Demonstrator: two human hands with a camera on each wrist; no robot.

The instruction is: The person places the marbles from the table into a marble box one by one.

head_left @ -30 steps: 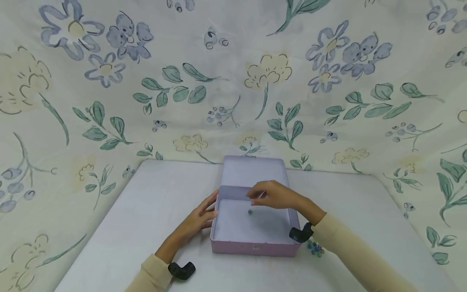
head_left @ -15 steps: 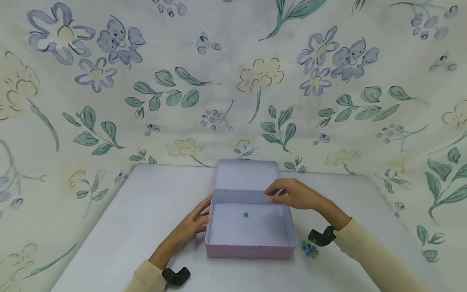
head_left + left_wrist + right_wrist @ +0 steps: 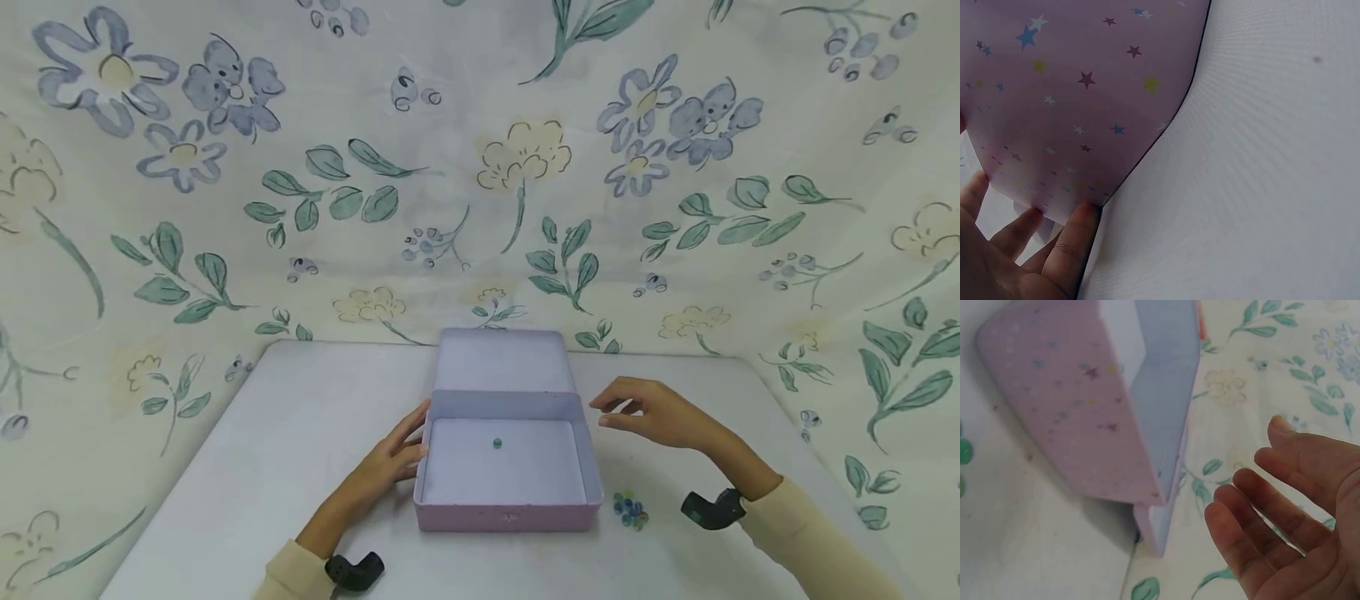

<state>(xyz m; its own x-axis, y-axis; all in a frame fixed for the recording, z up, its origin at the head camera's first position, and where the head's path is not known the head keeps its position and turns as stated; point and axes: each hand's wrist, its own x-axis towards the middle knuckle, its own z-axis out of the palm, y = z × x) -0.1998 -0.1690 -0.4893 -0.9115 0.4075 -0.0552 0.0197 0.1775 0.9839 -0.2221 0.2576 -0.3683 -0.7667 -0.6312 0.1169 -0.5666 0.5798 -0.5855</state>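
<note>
A pink metal box [image 3: 510, 518] with a pale lilac inside stands on the table, its hinged lid [image 3: 504, 360] tipped back. Inside it lies one small green marble [image 3: 497, 443]. My left hand [image 3: 384, 461] rests against the box's left side, fingertips touching the star-printed wall [image 3: 1085, 106] in the left wrist view. To the right of the box, my right hand [image 3: 652, 411] hovers with loosely bent fingers and nothing between them; the right wrist view shows the bare palm [image 3: 1297, 550]. A cluster of several green and blue marbles [image 3: 630, 510] sits by the box's front right corner.
The white table [image 3: 315, 392] reaches back to a floral cloth [image 3: 450, 167] that hangs behind and at both sides. Black wrist cameras [image 3: 712, 508] are strapped on both wrists.
My right hand has moved from above the box's inside out past its right edge. The green marble has stayed in the box, and my left hand has kept its place at the left side.
</note>
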